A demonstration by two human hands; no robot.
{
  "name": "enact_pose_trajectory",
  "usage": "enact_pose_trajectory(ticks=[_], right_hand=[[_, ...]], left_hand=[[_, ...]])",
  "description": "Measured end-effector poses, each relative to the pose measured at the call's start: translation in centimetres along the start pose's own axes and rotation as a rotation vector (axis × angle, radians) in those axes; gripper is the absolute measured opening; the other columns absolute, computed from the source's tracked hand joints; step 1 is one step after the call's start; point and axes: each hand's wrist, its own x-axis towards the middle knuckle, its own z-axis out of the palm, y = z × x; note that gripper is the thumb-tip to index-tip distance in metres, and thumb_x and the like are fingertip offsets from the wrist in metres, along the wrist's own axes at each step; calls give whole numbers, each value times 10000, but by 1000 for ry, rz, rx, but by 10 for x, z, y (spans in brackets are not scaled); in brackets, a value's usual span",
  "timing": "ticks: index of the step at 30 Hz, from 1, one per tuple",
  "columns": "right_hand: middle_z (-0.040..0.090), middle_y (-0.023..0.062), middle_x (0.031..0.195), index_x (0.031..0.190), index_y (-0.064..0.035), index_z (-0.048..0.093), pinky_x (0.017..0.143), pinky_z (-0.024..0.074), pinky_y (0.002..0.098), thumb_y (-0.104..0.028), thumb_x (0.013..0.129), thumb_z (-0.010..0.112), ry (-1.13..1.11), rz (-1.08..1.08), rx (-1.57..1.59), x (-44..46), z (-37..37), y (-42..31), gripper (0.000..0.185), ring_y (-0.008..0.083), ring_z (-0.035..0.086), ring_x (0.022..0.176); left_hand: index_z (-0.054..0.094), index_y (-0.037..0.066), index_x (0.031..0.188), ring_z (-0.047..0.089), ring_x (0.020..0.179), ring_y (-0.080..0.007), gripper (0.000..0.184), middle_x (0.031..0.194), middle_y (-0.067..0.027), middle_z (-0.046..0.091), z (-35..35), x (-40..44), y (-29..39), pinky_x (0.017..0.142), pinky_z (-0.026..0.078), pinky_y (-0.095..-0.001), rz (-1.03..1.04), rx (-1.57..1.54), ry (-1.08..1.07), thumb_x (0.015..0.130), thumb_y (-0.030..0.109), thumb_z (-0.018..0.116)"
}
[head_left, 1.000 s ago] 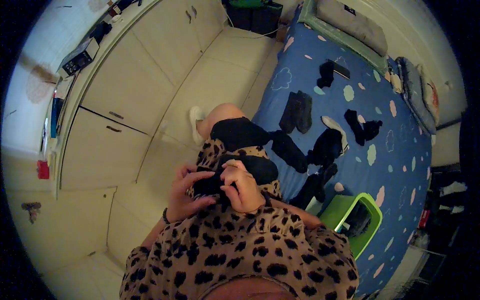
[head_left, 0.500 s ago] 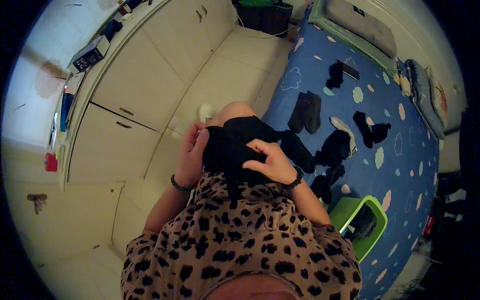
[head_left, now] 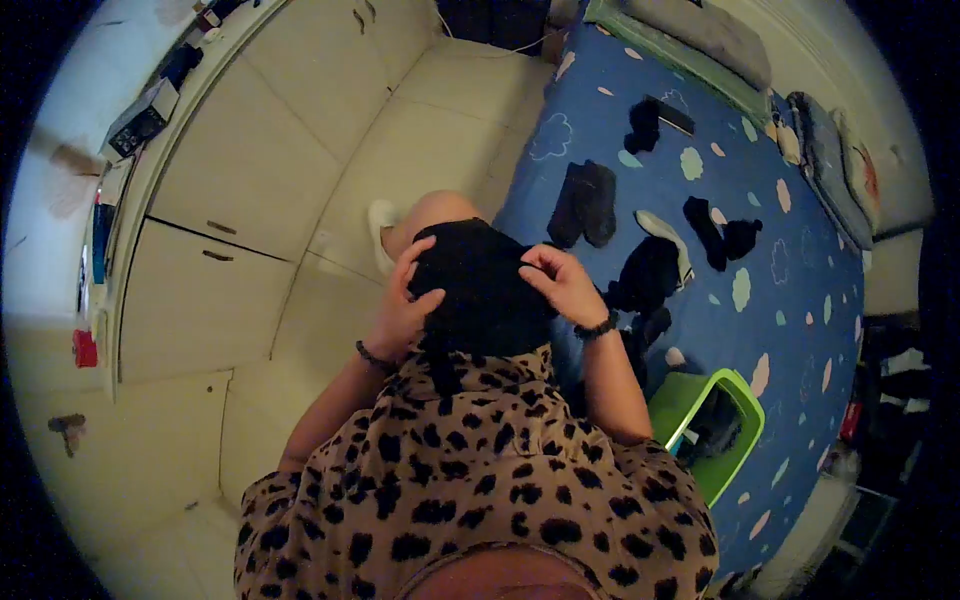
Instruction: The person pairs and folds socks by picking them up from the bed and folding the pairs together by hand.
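Black cloth [head_left: 475,290] lies across my lap, where its outline merges with the dark clothing, so I cannot tell its exact shape. My left hand [head_left: 408,305] rests at its left edge, thumb and fingers apart. At the upper right edge, my right hand [head_left: 565,285] has thumb and forefinger pinched together on the black cloth. Dark grey socks [head_left: 583,205] lie side by side on the bed beyond my right hand. Close to them is a black sock bundle [head_left: 648,272] with a white sock [head_left: 665,235] against it.
On my right is the bed [head_left: 790,330] with a blue patterned sheet. A green basket [head_left: 740,470] holding dark items stands on it near my right elbow. More black socks [head_left: 720,235] and a dark flat object [head_left: 672,115] lie farther off. White cabinets [head_left: 230,180] line the left.
My left hand has spread its fingers and moved slightly down over the cloth. My right hand has moved right and up, now pinching at the cloth's edge. The view has shifted slightly.
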Motion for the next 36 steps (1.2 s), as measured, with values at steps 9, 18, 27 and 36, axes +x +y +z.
enact_pose_trajectory(ticks=[9, 18, 27, 36], right_hand=[[537, -36, 975, 1073, -65, 540, 782, 430, 228, -103, 847, 671, 95, 112, 247, -12, 5, 39, 265, 72, 499, 882], [538, -39, 918, 999, -86, 557, 769, 407, 207, 15, 796, 638, 373, 69, 763, -22, 10, 5, 240, 65, 500, 854], [533, -32, 921, 963, -80, 556, 785, 383, 199, 39, 796, 610, 424, 37, 633, -34, 5, -26, 212, 69, 493, 874], [589, 85, 834, 976, -37, 563, 695, 470, 306, -74, 796, 662, 231, 48, -458, -35, -1, 32, 208, 188, 585, 758]], left_hand=[[611, 62, 1147, 565, 869, -142, 377, 1037, -70, 579, -13, -5, -25, 774, 453, -242, -26, 364, -60, 785, -38, 579], [536, 68, 1266, 520, 707, -55, 511, 1120, -23, 521, 3, -15, 29, 577, 422, -178, -6, 286, 43, 782, -95, 552], [406, 77, 1398, 505, 709, -36, 669, 1164, -13, 484, -10, -37, 36, 509, 391, -153, 77, 291, 20, 771, -96, 566], [510, 102, 1279, 496, 799, -143, 561, 1056, -51, 515, -46, -41, -27, 732, 470, -248, -35, 621, -227, 754, 35, 698]])
